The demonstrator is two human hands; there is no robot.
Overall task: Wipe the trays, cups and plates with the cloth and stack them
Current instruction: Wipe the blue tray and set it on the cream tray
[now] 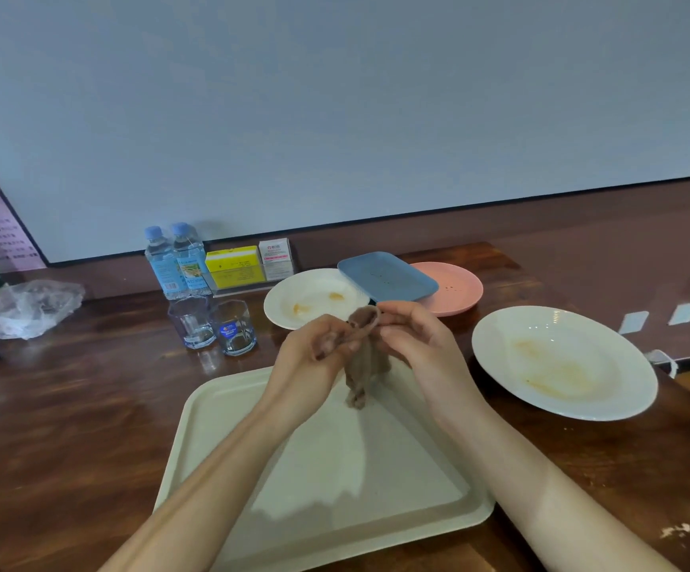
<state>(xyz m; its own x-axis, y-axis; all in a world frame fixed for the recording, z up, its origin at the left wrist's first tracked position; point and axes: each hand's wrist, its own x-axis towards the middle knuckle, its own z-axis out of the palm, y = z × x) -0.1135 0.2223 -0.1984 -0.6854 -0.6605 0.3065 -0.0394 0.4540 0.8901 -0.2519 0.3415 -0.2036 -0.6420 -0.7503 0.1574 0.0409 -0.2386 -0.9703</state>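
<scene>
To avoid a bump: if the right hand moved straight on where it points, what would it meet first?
Probably the left hand, which pinches the same cloth just ahead; depth is unclear.

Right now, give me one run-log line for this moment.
left hand, right hand: both pinch cloth above cream tray | near white plate, far white plate: stained

Wooden table [87, 406]: cream tray [219, 427], plates [562, 361], glasses [232, 328], bottles [176, 262], boxes [236, 266], plastic bag [25, 307].

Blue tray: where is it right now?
Head view, far side of the table, right of centre: the blue tray lies partly over the small white plate and the pink plate.
</scene>
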